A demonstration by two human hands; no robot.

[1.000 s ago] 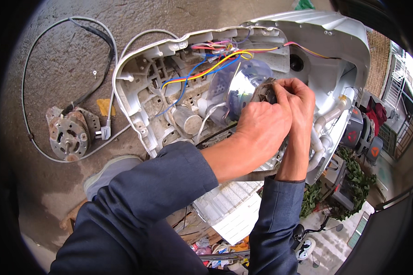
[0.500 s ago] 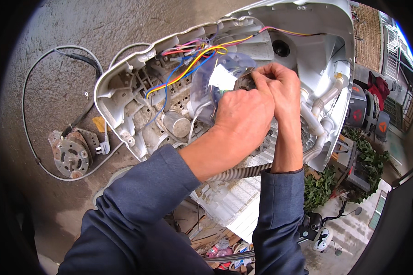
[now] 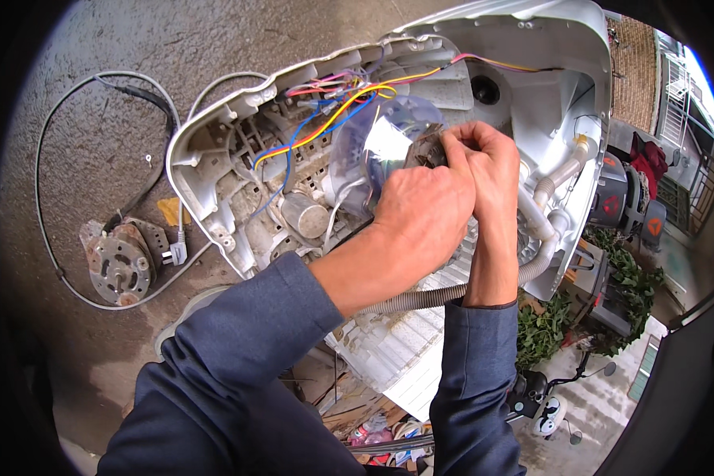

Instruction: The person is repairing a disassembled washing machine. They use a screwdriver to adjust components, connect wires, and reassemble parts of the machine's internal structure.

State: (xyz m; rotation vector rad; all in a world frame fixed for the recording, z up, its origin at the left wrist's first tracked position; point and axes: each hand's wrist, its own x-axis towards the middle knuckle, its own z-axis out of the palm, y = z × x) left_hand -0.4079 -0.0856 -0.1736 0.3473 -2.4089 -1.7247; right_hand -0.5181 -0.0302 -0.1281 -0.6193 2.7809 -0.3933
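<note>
My left hand (image 3: 422,202) and my right hand (image 3: 490,166) meet closely over the middle of an open white appliance housing (image 3: 184,163). Both have bent, closed fingers. The right fingertips pinch at the edge of a dark, grimy metal part (image 3: 426,149), and whatever they grip is hidden. The left fingers point away from view behind the back of that hand. Beside them, a clear plastic sheet (image 3: 349,147) with a bright reflection wraps around the part. Yellow, red and blue wires (image 3: 325,119) cross the housing to the left, above a dirty metal cylinder (image 3: 305,216).
A ribbed grey hose (image 3: 420,299) runs under my wrists to pipes (image 3: 559,178) at the right. On the wet ground at left lie a rusty motor (image 3: 120,266), a looped cable with a plug (image 3: 176,252) and a yellow scrap (image 3: 169,210). Scooters (image 3: 611,190) and plants stand at right.
The view has shifted slightly. Both hands stay together at nearly the same spot, with the right fingers a little changed and more of the dark metal part showing.
</note>
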